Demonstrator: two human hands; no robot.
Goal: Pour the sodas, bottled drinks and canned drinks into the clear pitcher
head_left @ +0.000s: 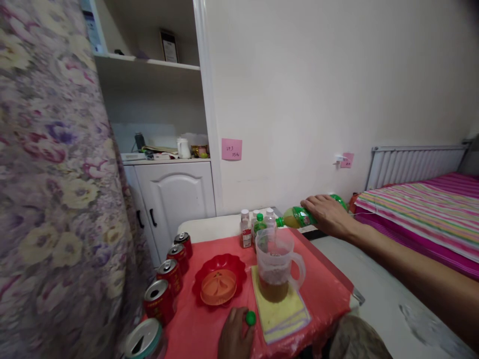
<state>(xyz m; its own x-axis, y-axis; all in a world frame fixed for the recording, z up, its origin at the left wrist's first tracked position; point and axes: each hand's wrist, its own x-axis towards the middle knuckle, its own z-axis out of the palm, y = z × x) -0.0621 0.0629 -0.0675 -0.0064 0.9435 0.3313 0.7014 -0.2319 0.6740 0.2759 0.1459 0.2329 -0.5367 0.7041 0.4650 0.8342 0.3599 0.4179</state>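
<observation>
My right hand [325, 213] is wrapped round a green-labelled plastic bottle [295, 217] of yellowish drink. The bottle lies almost level, its open neck pointing left above the rim of a clear measuring jug [275, 259]. Brownish liquid with froth on top fills the jug's lower part. Under the jug is a folded yellow cloth [280, 319]. Low in the view, my left hand [235, 333] pinches a green bottle cap [250, 318] between its fingertips, over the red table cover. Left of the jug sits a red scalloped dish [202, 271] with an orange lid-like piece [218, 287] in it.
Several opened drink cans [160, 301] line the table's left edge. Small capped bottles [245, 232] cluster behind the jug, one of them green [259, 227]. A floral curtain [56, 174] hangs at left; a striped bed [415, 204] stands at right.
</observation>
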